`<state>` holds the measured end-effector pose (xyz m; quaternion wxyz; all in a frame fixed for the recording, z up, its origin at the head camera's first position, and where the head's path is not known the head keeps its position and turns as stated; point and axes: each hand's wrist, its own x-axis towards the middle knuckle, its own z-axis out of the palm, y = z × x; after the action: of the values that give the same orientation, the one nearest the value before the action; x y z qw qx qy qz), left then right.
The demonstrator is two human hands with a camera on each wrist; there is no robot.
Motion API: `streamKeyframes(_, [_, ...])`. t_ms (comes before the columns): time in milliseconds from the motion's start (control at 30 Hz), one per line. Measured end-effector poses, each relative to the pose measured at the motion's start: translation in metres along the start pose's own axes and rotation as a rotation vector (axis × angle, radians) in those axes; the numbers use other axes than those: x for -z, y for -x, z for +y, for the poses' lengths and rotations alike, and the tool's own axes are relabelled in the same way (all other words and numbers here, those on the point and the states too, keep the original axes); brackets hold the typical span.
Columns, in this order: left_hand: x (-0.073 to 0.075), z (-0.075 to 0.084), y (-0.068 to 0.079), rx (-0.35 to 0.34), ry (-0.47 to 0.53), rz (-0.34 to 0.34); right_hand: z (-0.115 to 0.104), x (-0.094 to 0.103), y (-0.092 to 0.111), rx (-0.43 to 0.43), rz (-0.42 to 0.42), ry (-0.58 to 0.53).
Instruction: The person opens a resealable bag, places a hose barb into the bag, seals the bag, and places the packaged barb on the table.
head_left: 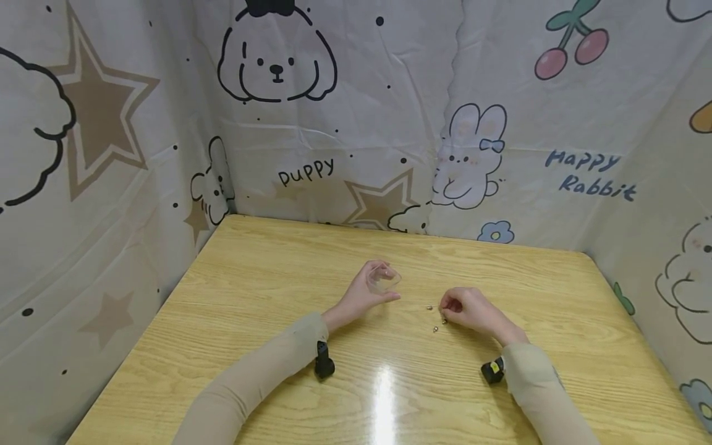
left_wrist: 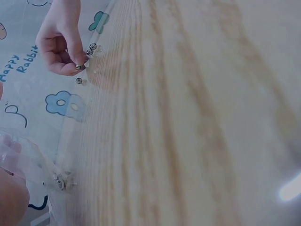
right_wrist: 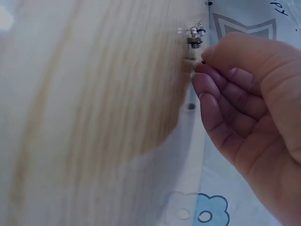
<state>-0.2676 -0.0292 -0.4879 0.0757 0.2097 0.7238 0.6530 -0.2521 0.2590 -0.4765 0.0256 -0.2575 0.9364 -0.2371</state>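
My left hand [head_left: 361, 293] holds a small clear plastic container [head_left: 384, 279] between fingers and thumb, tilted a little above the table. In the left wrist view, shiny metal bits [left_wrist: 59, 181] show through the container's wall. To its right, the fingertips of my right hand [head_left: 470, 309] pinch a tiny metal piece [left_wrist: 79, 67], low over the wood. Several like pieces lie loose by that hand: one [head_left: 429, 308] farther back, another [head_left: 436, 329] nearer the front. Up close, the loose pieces [right_wrist: 195, 35] look silvery, ribbed like screws, with dark bands.
The pale wooden table [head_left: 311, 395] reflects a bright light near its front. Printed cloth [head_left: 345, 130] hangs behind it and along both sides. Each wrist wears a small black camera [head_left: 323, 361], close to the tabletop.
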Motion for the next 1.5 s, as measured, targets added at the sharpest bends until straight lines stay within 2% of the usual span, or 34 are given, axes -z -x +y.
streamKeyframes(167, [-0.001, 0.000, 0.000, -0.001, 0.006, 0.003, -0.007, 0.004, -0.005, -0.020, -0.006, -0.029])
streamKeyframes(267, [-0.002, -0.001, 0.000, -0.002, 0.012, 0.005, -0.015, 0.010, -0.011, 0.004, 0.012, -0.034])
streamKeyframes(500, [-0.003, -0.004, -0.003, -0.019, 0.001, 0.007, -0.042, 0.029, -0.029, 0.115, 0.062, -0.050])
streamKeyframes(700, [-0.002, -0.004, -0.003, -0.020, 0.001, 0.009, -0.067, 0.039, -0.047, 0.207, 0.085, -0.010])
streamKeyframes(1033, [-0.003, -0.002, -0.001, -0.022, 0.006, -0.010, -0.096, 0.040, -0.073, 0.353, 0.107, -0.022])
streamKeyframes(1267, [-0.004, -0.001, 0.000, 0.029, -0.011, 0.015, -0.105, 0.038, -0.078, 0.408, 0.113, -0.050])
streamKeyframes(1500, [-0.004, -0.003, -0.002, -0.014, -0.004, 0.003, -0.097, 0.042, -0.069, 0.375, 0.139, -0.065])
